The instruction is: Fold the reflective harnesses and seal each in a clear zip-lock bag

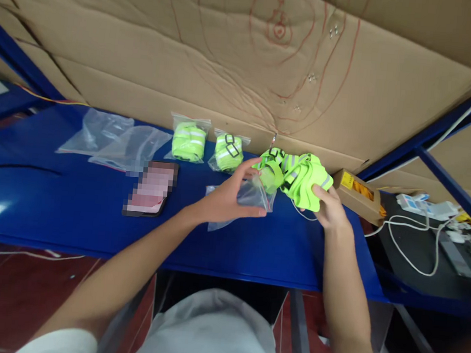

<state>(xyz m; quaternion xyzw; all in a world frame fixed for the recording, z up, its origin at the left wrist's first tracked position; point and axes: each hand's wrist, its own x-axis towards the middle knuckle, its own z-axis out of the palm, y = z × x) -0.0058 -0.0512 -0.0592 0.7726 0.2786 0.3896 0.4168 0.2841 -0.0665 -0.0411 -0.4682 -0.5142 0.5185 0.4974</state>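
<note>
My right hand [329, 206] is closed on the edge of a neon-green reflective strap bundle [305, 180] with silver stripes, gathered in loose folds. My left hand [234, 195] curves around a clear zip bag [254, 194], thumb and fingers wide apart with the plastic between them. Just beyond the bag's mouth, a rolled green strap [270, 177] with a black buckle lies against the bundle; whether it is partly inside the bag I cannot tell. Farther left stand two filled bags, one with a folded green strap [188, 142], the other with black buckles showing [228, 153].
Flat clear bags [131, 145] lie on the blue table [72, 200] at the left, beside a phone [152, 188]. A cardboard box [358, 192] sits at the right. White cables [404, 224] and a power strip [426, 206] occupy the dark side surface. Cardboard [229, 60] walls the back.
</note>
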